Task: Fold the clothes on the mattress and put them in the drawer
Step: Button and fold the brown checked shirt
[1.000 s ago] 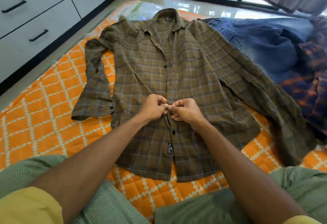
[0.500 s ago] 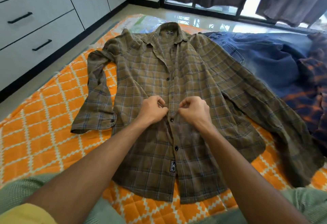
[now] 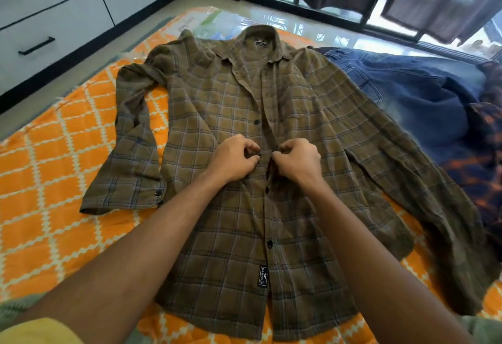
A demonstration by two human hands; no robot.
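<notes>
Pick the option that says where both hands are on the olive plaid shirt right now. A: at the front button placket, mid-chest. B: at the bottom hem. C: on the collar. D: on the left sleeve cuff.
A: the left hand and right hand pinch the two front edges of the olive plaid shirt at a mid-chest button, well below the collar and above the hem.

Both hands (image 3: pixel 267 160) pinching plaid shirt (image 3: pixel 217 115) placket — mid-chest, on mattress (image 3: pixel 54 180)
</notes>
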